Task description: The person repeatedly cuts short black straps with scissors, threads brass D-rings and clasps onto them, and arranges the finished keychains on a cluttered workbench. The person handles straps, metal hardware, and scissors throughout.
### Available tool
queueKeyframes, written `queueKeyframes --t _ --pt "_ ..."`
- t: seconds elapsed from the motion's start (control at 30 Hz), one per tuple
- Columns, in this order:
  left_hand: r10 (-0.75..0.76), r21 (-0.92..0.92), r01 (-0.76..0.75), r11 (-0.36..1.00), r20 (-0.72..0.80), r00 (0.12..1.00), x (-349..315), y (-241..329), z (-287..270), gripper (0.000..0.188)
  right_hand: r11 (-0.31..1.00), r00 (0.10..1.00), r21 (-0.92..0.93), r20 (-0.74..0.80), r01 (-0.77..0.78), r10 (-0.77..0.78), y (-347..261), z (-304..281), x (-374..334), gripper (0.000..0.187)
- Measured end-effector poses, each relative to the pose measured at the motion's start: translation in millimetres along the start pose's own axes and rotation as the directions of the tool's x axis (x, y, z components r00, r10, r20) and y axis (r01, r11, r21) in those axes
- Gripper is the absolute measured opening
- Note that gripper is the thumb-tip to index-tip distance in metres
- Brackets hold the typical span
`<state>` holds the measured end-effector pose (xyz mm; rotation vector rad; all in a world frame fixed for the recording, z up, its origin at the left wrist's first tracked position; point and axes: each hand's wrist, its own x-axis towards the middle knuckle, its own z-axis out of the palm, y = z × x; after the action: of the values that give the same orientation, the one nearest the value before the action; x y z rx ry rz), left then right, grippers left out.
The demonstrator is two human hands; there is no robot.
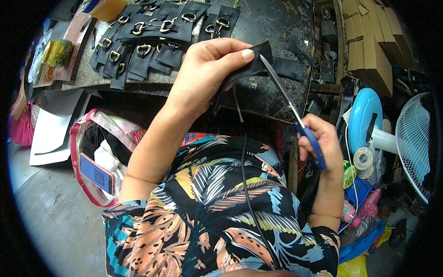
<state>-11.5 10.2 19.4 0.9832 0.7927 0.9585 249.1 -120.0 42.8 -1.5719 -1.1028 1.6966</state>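
Pinched between the thumb and fingers of my left hand (217, 60) is a black leather strap (264, 51), held up over the front of the dark worktable. My right hand (320, 138) grips scissors (284, 90) by their blue handles. The blades point up and left, and their tips meet the strap's edge just right of my left thumb. Another black strap piece (288, 69) lies on the table behind the blades. To the left, several black leather straps (152, 32) with brass-coloured D-rings lie in an overlapping pile.
The worktable (272, 27) has a worn dark top. Right of it are a white desk fan (415, 143), a blue round fan base (364, 117), a tape roll (363, 158) and cardboard boxes (369, 60). A pink-rimmed bag (76, 152) with a phone (97, 173) sits at lower left.
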Motion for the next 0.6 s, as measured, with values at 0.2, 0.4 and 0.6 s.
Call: queueKeyframes --t 0.2,0.4,0.6 --pt "-0.076 -0.014 0.077 0.997 0.060 0.995 -1.9 8.1 -12.3 0.021 0.951 0.928 -0.239 -0.266 0.197 -0.259 -21.3 -26.6 28.9 0.020" --pt "0.012 0.464 -0.077 0.883 0.141 0.990 -12.4 0.9 -5.6 0.025 0.351 0.684 -0.934 -0.300 -0.069 -0.665 -42.8 -42.8 109.4 0.027" --pt "0.043 0.604 -0.150 0.783 0.188 0.981 -28.2 13.0 -8.6 0.024 0.296 0.558 -0.949 -0.190 0.105 -0.808 -60.6 -27.9 123.9 0.030"
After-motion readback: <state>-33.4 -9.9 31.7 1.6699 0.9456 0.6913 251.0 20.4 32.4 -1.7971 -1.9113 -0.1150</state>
